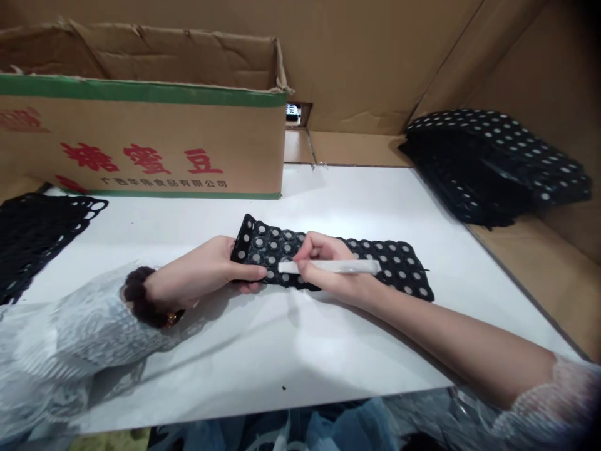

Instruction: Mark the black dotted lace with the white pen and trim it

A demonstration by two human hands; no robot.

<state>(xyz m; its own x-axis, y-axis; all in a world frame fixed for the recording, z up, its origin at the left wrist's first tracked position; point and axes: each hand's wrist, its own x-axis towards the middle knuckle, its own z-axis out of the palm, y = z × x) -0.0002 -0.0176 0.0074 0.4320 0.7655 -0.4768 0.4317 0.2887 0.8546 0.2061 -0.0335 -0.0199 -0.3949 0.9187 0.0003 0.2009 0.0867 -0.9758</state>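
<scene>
A long black perforated strip (394, 263) with many round white-filled holes lies across the middle of the white table (366, 200). My left hand (201, 272) grips the strip's left end, thumb on top. My right hand (328, 272) rests on the strip's middle, fingers closed round a white pen-like stick (347, 267) that lies along the strip and points left.
A cardboard box (141, 144) with a green band and red print stands at the back left. A stack of the same black strips (498, 163) lies at the right. More black mesh with open holes (32, 232) lies at the left edge. Cardboard walls surround the table.
</scene>
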